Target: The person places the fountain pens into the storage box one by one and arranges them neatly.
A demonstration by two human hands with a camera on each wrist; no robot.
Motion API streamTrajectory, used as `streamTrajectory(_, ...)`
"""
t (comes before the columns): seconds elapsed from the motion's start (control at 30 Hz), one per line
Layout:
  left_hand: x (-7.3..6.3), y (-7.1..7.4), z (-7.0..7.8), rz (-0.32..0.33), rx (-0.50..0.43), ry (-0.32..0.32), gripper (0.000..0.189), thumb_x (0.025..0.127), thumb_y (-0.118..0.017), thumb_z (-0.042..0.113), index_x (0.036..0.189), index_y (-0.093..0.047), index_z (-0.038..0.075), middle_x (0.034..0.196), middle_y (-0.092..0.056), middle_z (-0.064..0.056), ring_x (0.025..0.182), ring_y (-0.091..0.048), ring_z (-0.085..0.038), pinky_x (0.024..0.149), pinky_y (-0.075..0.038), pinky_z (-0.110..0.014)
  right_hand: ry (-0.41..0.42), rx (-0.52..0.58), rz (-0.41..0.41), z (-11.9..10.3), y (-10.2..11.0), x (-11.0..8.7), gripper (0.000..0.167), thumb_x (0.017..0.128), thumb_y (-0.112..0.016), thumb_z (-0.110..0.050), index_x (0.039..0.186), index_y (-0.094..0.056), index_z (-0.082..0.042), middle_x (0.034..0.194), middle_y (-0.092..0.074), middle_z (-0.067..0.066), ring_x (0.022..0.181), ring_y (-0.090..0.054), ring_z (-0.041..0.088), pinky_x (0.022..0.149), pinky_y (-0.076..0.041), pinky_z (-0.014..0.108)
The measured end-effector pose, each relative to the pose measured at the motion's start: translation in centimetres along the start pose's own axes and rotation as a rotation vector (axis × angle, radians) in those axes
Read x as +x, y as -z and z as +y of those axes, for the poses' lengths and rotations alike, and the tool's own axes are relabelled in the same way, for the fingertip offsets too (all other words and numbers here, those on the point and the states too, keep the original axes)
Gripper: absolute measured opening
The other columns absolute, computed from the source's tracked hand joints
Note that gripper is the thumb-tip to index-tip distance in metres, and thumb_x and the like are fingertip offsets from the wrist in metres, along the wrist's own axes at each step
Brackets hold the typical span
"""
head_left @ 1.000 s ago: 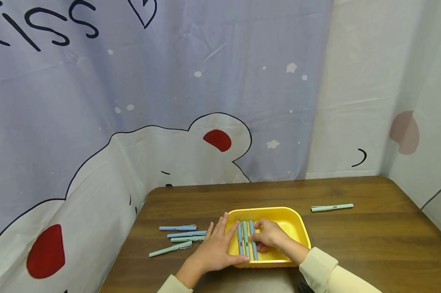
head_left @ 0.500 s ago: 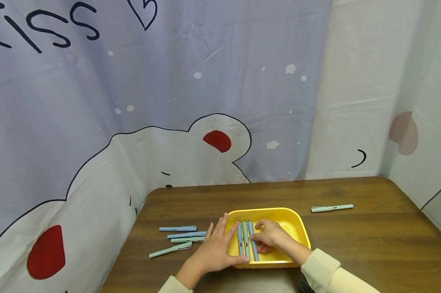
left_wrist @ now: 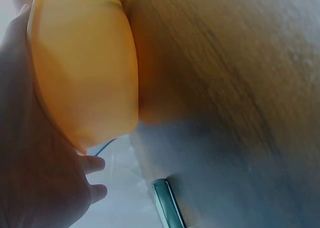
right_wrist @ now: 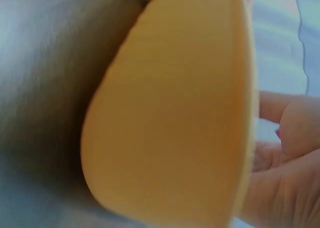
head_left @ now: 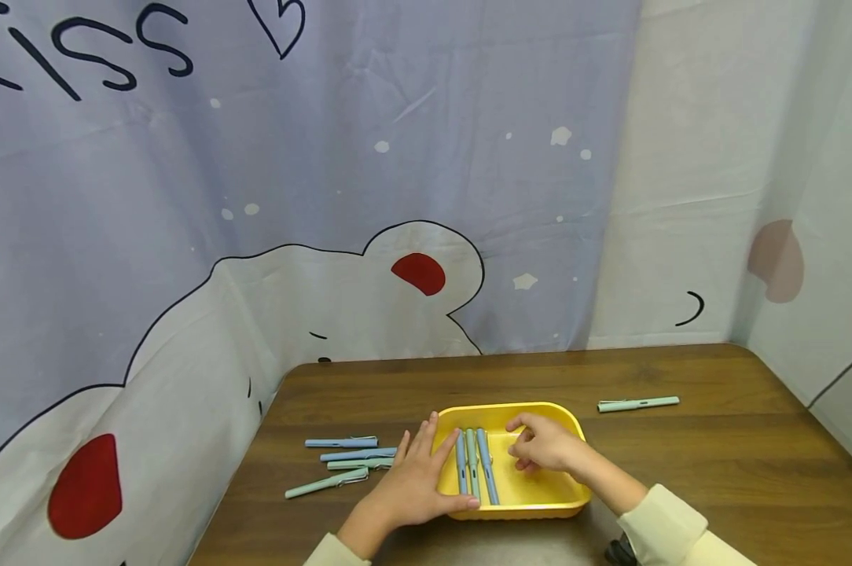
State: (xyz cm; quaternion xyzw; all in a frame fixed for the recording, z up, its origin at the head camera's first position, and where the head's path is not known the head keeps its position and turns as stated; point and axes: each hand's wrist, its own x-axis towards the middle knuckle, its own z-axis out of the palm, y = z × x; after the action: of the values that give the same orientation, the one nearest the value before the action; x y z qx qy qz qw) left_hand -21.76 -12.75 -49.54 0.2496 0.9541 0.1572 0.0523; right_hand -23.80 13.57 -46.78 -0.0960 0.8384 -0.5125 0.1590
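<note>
A yellow tray (head_left: 539, 497) sits on the table with three capped pens side by side along its left part: a blue pen (head_left: 462, 464), a green pen (head_left: 472, 464) and another blue pen (head_left: 488, 468). My left hand (head_left: 415, 483) rests over the tray's left side, fingers spread and straight, thumb along the front rim by the pens' lower ends. Over the tray, to the right of the pens, my right hand (head_left: 549, 448) holds nothing, its fingers loosely bent. In the right wrist view the tray's outer wall (right_wrist: 170, 118) hides part of that hand.
Left of the tray lie a blue pen (head_left: 341, 442), a second blue pen (head_left: 358, 454), a green pen (head_left: 358, 464) and a slanted green pen (head_left: 327, 483). One pale green pen (head_left: 638, 404) lies at the back right of the wooden table (head_left: 709, 472). A printed curtain (head_left: 525, 196) hangs behind.
My right hand has let go of the rightmost blue pen in the tray and moved right, away from it. That pen now leans slightly. My left hand has stayed in place.
</note>
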Motion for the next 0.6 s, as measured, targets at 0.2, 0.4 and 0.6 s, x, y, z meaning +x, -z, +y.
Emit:
streamTrajectory(0.2, 0.0, 0.2, 0.0, 0.002, -0.007, 0.0, 0.106, 0.082, -0.059, 0.08, 0.162, -0.027, 0.019, 0.17, -0.002, -0.018, 0.155, -0.014, -0.038, 0.122, -0.011, -0.062, 0.214, -0.227, -0.009, -0.4, 2.3, -1.2, 0.037, 0.091, -0.072, -0.01, 0.125, -0.062, 0.001, 0.105, -0.068, 0.011, 0.089, -0.067, 0.022, 0.073, -0.056, 0.032)
streamTrajectory(0.4, -0.1, 0.2, 0.1, -0.005, -0.018, 0.007, 0.106, 0.082, -0.059, 0.08, 0.162, -0.025, 0.02, 0.17, 0.001, -0.015, 0.155, -0.013, -0.037, 0.122, -0.01, -0.062, 0.346, -0.313, 0.047, -0.5, 4.3, -2.0, 0.037, 0.095, -0.07, -0.011, 0.13, -0.06, -0.001, 0.123, -0.065, 0.022, 0.106, -0.069, 0.034, 0.084, -0.059, 0.04)
streamTrajectory(0.6, 0.0, 0.2, -0.1, -0.002, -0.013, -0.001, 0.105, 0.082, -0.058, 0.08, 0.162, -0.026, 0.02, 0.17, 0.0, -0.015, 0.155, -0.013, -0.037, 0.122, -0.01, -0.062, 0.414, -0.415, 0.135, -0.1, 6.0, -2.6, 0.045, 0.096, -0.069, -0.01, 0.138, -0.056, -0.002, 0.134, -0.062, 0.022, 0.115, -0.065, 0.039, 0.092, -0.055, 0.051)
